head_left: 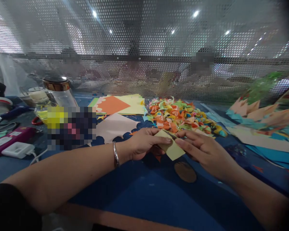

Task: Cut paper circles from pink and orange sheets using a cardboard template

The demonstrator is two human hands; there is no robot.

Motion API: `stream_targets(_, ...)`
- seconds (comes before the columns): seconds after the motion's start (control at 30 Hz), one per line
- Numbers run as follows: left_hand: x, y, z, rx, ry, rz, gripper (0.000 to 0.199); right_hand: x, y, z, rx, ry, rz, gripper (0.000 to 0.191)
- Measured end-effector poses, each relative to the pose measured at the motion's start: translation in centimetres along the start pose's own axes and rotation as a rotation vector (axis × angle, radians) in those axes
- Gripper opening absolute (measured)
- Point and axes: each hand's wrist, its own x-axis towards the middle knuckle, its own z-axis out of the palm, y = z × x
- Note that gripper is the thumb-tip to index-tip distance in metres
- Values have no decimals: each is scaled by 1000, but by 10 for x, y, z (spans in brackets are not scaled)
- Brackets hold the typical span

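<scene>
A small piece of pale yellow paper [172, 149] is held over the table, apparently folded. My left hand [143, 142] pinches its left side, thumb on top and the other fingers partly hidden beneath. At the right edge, my right hand [205, 149] grips the same paper between thumb and fingers. A thin dark sliver shows along the upper edge by the right fingertips; whether it is a tool or a shadowed fold I cannot make out. Just beyond both hands lies a heap of small folded paper pieces [175, 114] in orange, yellow, green and pink.
Coloured paper sheets [132, 104] and a pale scallop-edged sheet [117, 126] lie behind my left hand. Spiky folded paper [262, 112] stands at right. On the left are a bottle [42, 104], a lidded jar [60, 93] and a white charger [18, 149]. A perforated screen [139, 70] closes the back.
</scene>
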Motion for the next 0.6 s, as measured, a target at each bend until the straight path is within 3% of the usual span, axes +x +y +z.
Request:
stream_targets(0.43, -2, 3, 3, 20, 12, -7, 8, 1, 4, -1, 62, -31, 10, 46)
stream_targets(0.6, -1, 2, 1, 11, 7, 8, 13, 1, 3, -1, 32, -26, -9, 47)
